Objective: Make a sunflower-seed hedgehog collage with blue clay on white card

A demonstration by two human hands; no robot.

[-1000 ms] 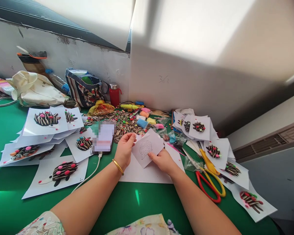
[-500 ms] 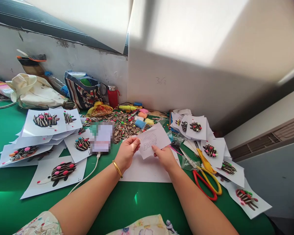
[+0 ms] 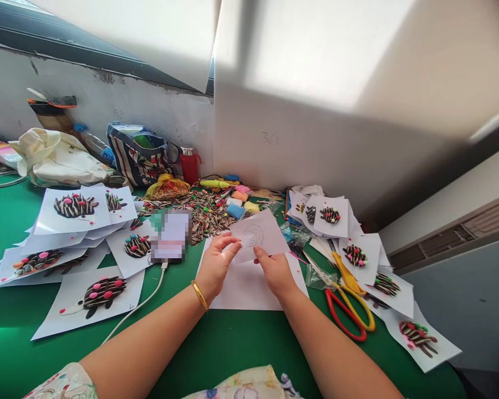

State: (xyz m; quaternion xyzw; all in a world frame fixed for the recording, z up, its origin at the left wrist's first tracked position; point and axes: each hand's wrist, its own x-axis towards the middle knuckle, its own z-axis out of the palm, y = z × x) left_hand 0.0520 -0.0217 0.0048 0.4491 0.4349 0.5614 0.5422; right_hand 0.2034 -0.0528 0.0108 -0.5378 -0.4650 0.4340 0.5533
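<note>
A small white sheet of paper with a hedgehog outline drawn on it is tilted up in front of me. My right hand grips its lower edge, the thumb on the drawn side and the fingers behind. My left hand, a gold bangle at its wrist, is at the sheet's left edge. Its thumb and forefinger are pinched together near the outline; what lies between them is too small to make out. Below both hands a larger white sheet lies flat on the green table.
Hedgehog pictures covered with striped seeds are stacked left and right. A phone on a white cable lies left of my hands. Loose seeds and clay blocks sit behind; scissors and a red bottle are nearby.
My left hand has moved slightly left and down, and its fingertips now meet the small sheet's left edge. The sheet has shifted a little left and turned slightly in my right hand.
</note>
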